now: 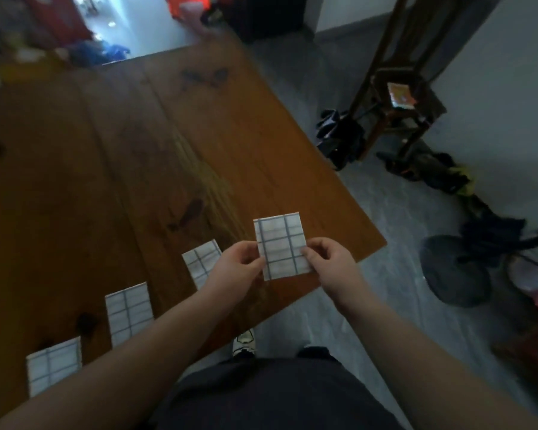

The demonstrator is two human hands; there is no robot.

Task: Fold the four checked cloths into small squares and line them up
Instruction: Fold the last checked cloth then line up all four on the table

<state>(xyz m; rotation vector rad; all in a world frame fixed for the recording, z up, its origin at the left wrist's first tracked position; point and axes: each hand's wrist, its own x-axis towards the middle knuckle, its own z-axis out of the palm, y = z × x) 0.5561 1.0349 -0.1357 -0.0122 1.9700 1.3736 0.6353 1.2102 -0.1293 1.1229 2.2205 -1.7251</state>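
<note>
A folded white cloth with blue checks (281, 246) is held over the near right corner of the wooden table (137, 150). My left hand (236, 268) pinches its left edge and my right hand (330, 262) pinches its right edge. Three more folded checked cloths lie in a slanted row on the table to the left: one (199, 259) partly hidden behind my left hand, one (128, 311) in the middle, and one (52, 364) at the near left edge.
The table's right edge runs diagonally beside grey floor. A wooden chair (401, 97) stands at the far right with dark clothes and bags around its legs. Clutter lies at the table's far left end. My dark trousers and one shoe show below.
</note>
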